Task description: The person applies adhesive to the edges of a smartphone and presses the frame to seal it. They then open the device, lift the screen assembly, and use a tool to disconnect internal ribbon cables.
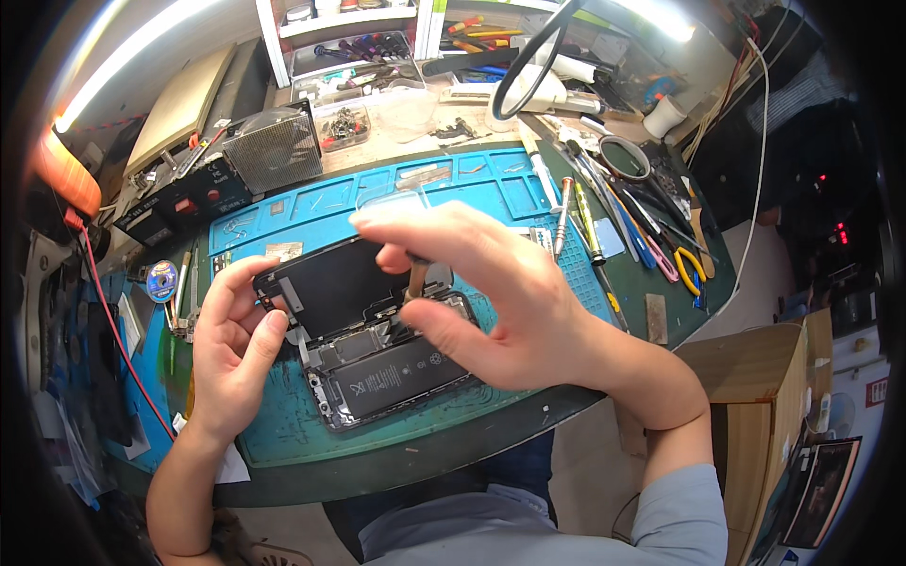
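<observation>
An opened smartphone lies on the bench mat in front of me, its black battery (396, 382) and inner parts exposed. The dark screen panel (340, 288) is raised along the far side of the phone body. My left hand (241, 340) is closed on the panel's left edge, thumb in front. Over the right part of the phone hovers my right hand (500, 292), its thumb and fingers curled around a small brownish, slim thing (416, 278) that I cannot make out clearly. This hand hides part of the panel and the phone's right end.
A blue silicone mat (311, 203) with compartments spans the bench. To the right lie tweezers, screwdrivers and yellow-handled pliers (692, 269). At the back left stands a black device (184, 198) beside a finned metal block (274, 146). A black cable loop (528, 71) hangs overhead.
</observation>
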The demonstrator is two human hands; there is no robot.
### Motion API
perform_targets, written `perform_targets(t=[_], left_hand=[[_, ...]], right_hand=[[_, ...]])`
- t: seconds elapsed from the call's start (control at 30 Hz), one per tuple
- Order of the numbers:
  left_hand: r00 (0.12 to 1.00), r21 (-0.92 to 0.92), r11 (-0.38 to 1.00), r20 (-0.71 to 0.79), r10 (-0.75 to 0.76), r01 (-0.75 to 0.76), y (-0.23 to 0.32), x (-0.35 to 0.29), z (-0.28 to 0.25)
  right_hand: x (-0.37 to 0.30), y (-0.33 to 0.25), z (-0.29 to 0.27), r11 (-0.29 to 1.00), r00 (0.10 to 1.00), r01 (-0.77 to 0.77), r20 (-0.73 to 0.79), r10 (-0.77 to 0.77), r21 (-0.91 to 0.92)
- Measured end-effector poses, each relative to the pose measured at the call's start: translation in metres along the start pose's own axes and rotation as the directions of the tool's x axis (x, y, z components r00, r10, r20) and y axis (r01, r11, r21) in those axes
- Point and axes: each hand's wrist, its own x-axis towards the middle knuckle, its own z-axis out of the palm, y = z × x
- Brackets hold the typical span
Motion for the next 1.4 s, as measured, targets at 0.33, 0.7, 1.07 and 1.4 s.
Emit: perform_targets(t=[0.33,0.7,1.07,1.4], left_hand=[[1.0,0.029,0.999,-0.013,0.021,-0.021,-0.002,0.0,0.001],[0.993,0.264,0.958,0.006,0.117,-0.114,0.0,-0.001,0.001],[0.99,0.325,0.936,-0.003,0.143,-0.134,0.002,0.001,0.003],[0.995,0.094,0.991,0.051,0.089,-0.094,0.0,0.001,0.002]], right_hand=[[-0.001,0.006,-0.002,0.979,0.993,0.117,0.019,-0.116,-0.165],[-0.004,0.006,-0.002,0.982,0.997,0.078,0.033,-0.074,-0.17],[-0.002,-0.003,-0.006,0.983,0.996,0.094,0.013,-0.093,-0.157],[-0.003,0.0,0.002,0.984,0.976,0.161,-0.156,-0.148,0.075]])
